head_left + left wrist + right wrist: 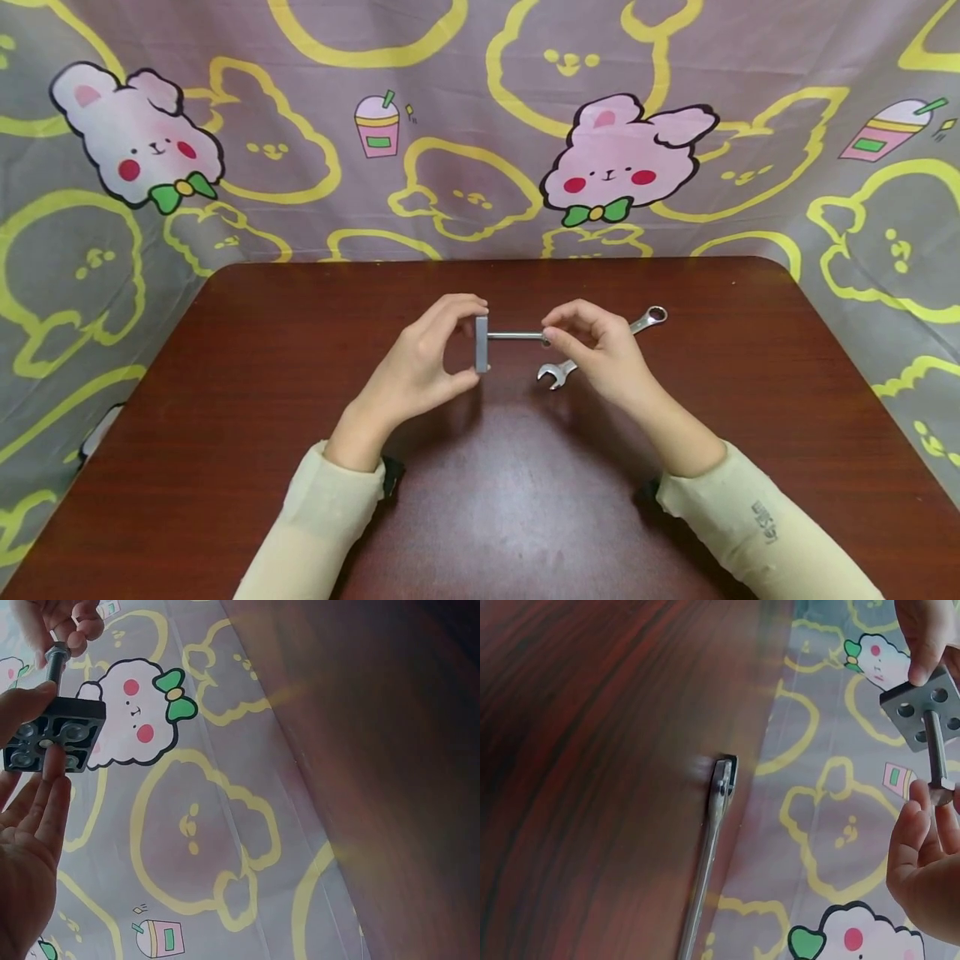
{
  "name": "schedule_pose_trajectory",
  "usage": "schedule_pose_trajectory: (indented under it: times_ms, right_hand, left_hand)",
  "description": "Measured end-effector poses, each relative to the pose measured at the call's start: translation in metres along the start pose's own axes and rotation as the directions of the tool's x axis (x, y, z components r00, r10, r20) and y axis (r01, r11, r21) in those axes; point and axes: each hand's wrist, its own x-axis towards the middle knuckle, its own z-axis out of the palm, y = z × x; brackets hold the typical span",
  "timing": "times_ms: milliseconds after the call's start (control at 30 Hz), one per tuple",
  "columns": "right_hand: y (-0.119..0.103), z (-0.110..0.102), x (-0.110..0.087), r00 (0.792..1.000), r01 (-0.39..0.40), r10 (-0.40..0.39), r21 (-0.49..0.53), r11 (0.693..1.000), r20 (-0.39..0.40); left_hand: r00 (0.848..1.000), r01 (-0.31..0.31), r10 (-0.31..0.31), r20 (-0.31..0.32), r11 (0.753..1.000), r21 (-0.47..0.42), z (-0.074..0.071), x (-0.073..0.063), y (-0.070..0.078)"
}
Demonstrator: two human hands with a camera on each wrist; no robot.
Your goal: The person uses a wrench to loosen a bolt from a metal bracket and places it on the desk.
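Note:
My left hand [420, 358] grips a square grey plate [482, 343] by its edges, thumb below and fingers above. The plate stands on edge over the table. Several round holes show in the plate [905, 710] in the right wrist view. A long metal bolt [514, 336] juts from the plate's middle, level, towards my right hand [600, 350], whose thumb and fingertips pinch its hex head [940, 792]. In the left wrist view a left fingertip touches the middle of the plate's far face, where recessed holes show. A combination wrench [567, 367] lies under and behind my right hand.
The dark red-brown table [262, 400] has rounded far corners. A patterned cloth [465, 108] with cartoon animals hangs behind it and along both sides.

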Motion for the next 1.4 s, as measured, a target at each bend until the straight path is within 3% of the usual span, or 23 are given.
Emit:
schedule_pose_trajectory:
  times_ms: [300,633,900,1033,1133,1300,1400]
  right_hand:
    - [-0.0029,0.0041,-0.0027,1.000,0.018,-0.018,0.025,1.000,-0.010]
    - [-0.0025,0.0063,-0.0051,0.992,0.129,-0.129,0.053,0.990,-0.005]
    - [-0.0024,0.0067,-0.0043,0.986,0.168,-0.167,0.061,0.984,-0.015]
    - [-0.0005,0.0053,-0.0048,0.993,0.116,-0.116,0.055,0.992,-0.011]
    - [0.0015,0.0031,-0.0049,0.999,0.028,-0.029,0.066,0.997,0.016]
    - [0.0015,0.0013,-0.0018,0.994,-0.097,0.093,0.088,0.991,0.050]
    - [0.0004,0.0026,0.0019,0.993,-0.118,0.116,0.062,0.991,0.032]
  left_hand:
    - [0.999,0.041,-0.041,0.007,0.999,-0.028,-0.0001,-0.0010,-0.0023]
    - [0.998,0.062,-0.062,0.008,0.997,-0.054,0.0003,0.0000,-0.0028]
    - [0.998,0.068,-0.068,-0.007,0.997,-0.041,-0.0002,0.0005,-0.0022]
    - [0.998,0.059,-0.060,-0.014,0.997,-0.039,-0.0012,0.0003,-0.0017]
    - [0.999,0.045,-0.046,-0.022,0.999,-0.030,-0.0021,0.0000,-0.0019]
    - [0.999,0.029,-0.030,-0.027,0.999,-0.017,-0.0033,-0.0003,-0.0020]
    - [0.999,0.023,-0.023,-0.025,1.000,-0.014,-0.0036,0.0003,-0.0022]
